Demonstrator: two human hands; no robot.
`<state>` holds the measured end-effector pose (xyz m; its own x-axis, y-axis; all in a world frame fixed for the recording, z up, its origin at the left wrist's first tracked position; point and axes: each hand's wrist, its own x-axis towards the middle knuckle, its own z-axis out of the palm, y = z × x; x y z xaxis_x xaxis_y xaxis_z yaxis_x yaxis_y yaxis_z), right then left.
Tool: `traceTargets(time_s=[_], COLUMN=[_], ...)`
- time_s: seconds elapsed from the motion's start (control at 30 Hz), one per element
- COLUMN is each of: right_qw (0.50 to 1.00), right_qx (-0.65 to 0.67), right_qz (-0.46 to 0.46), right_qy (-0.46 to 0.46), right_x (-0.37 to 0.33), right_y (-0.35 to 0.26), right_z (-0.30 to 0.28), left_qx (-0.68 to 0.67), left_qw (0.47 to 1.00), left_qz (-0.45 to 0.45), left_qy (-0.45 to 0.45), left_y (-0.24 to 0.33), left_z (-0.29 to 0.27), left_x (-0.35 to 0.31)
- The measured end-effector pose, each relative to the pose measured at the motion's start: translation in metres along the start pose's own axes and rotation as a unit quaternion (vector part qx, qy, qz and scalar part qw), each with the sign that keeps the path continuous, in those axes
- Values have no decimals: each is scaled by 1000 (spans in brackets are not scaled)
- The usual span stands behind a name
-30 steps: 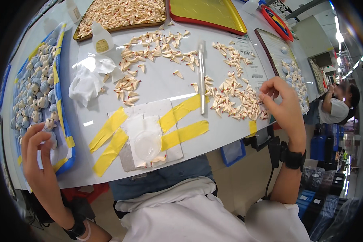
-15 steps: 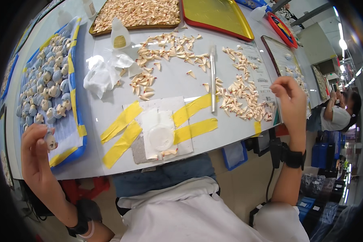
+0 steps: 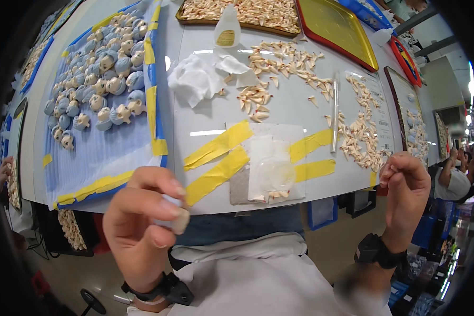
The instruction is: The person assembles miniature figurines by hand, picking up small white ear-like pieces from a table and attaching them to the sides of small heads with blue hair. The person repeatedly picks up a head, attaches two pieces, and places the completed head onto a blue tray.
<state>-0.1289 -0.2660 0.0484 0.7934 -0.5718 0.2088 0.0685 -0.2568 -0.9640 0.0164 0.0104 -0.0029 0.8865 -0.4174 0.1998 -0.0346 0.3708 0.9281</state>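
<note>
Evidently pinched a blue-and-cream piece (image 3: 181, 221) with left hand (image 3: 134, 224), perhaps risking a drop if loosened; couldn't tell grip of right hand (image 3: 407, 195).

It's a workshop: a blue tray (image 3: 100, 164) holds small heads (image 3: 106, 62) (dozens of them).

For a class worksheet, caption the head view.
The left hand holds a blue-and-cream piece; the right hand is near pale spikes on a table.
</note>
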Motion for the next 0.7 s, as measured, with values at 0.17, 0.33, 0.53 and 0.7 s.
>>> traceTargets(time_s=[0.17, 0.33, 0.53, 0.7], right_qw=[997, 991, 942, 902], right_qx=[-37, -90, -230, -339], right_qz=[-42, -35, -97, -148], right_qy=[-50, -92, -226, -221], right_x=[15, 22, 33, 35], right_y=[-1, -14, -15, -21], right_z=[16, 56, 85, 98], left_qx=[-54, -130, -4, 23], left_qw=[989, 985, 994, 991], left_qz=[-136, -93, -53, -22], left_qy=[-10, -64, -94, -127], left_y=[4, -13, -19, -19], left_z=[26, 19, 17, 18], left_x=[-3, -6, -9, -3])
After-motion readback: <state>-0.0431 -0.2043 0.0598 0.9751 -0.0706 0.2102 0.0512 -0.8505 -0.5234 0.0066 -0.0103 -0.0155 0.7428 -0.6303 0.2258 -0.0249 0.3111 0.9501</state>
